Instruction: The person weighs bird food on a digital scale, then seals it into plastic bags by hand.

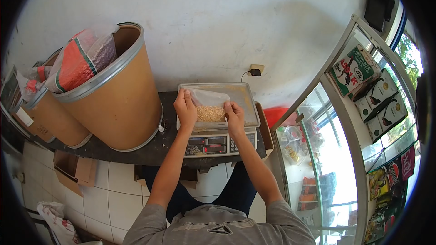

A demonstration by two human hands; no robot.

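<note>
While both hands [185,107] [235,113] pinch grain bag [210,112], "ASOKA" boxes [353,70], perhaps.

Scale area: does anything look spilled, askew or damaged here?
Nothing stands out. Both hands, left and right, hold a clear bag of grain over the tray on the scale. The drums stand tilted only by lens distortion.

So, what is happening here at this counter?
A person holds a clear plastic bag of small yellowish grains with both hands, the left hand and the right hand pinching its upper edges. The bag rests in the tray of a digital scale, whose red display is lit. The scale stands on a dark counter, beside two large cardboard drums with sacks inside. A glass display case stands on the right.
</note>
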